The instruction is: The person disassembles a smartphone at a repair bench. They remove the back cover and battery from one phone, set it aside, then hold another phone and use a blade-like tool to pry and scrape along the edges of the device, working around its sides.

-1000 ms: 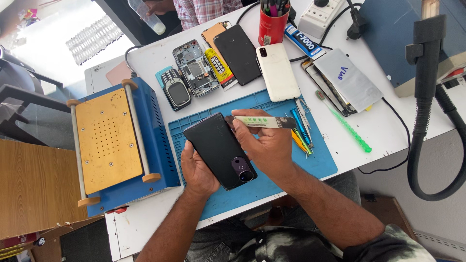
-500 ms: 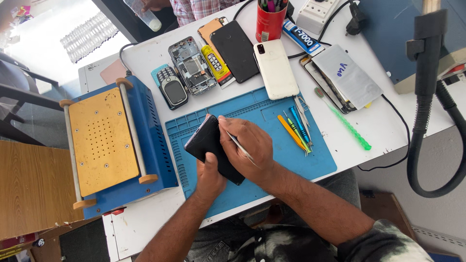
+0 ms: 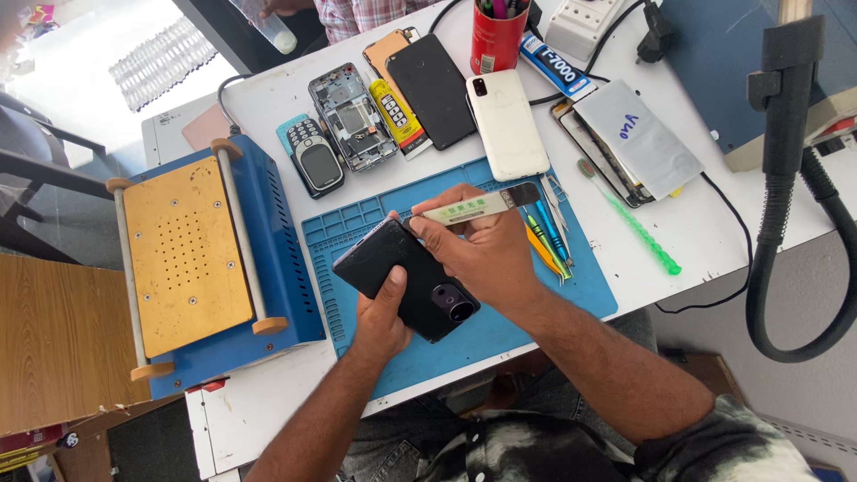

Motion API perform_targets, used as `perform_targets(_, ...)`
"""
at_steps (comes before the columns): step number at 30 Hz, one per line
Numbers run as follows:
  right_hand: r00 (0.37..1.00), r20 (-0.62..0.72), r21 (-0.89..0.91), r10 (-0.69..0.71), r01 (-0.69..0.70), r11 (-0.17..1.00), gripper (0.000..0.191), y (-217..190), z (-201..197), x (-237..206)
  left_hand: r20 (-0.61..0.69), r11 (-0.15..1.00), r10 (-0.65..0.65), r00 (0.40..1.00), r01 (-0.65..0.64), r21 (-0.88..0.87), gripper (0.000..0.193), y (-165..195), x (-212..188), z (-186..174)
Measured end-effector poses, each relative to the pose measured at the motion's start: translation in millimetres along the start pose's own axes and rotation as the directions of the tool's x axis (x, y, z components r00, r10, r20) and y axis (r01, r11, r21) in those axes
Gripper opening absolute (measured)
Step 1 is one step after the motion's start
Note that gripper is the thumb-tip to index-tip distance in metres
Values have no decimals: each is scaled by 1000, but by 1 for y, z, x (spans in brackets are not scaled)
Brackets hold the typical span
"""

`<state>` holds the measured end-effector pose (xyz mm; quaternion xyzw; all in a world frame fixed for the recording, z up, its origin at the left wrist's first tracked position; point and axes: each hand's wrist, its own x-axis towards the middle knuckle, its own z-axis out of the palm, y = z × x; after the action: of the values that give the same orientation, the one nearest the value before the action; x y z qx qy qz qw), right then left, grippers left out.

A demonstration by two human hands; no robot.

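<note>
Currently: black phone, camera side up, gripped from below by left hand; right hand pinches flat pry tool just above it, over blue mat.

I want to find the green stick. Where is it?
In the head view, the green stick lies on the white table, just right of the blue mat and below the stack of phone screens.
</note>
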<state>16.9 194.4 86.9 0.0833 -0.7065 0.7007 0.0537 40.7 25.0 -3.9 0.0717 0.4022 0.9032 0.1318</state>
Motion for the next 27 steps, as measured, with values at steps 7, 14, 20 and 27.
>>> perform_targets(7,991,98,173,96,-112,979,12,-16,-8,-5,217,984,-79,973,111,-142,72,3,-3,-1)
perform_targets(14,992,70,72,101,-106,992,13,-21,-4,-10,296,952,-79,952,160,-259,59,0,-3,-6)
perform_targets(20,989,-55,-101,-136,130,986,14,-10,6,-8,3,980,-79,997,79,-184,77,6,0,1)
perform_targets(27,970,-87,-200,-228,207,958,15,6,9,-13,29,993,-71,997,73,-95,83,13,0,9)
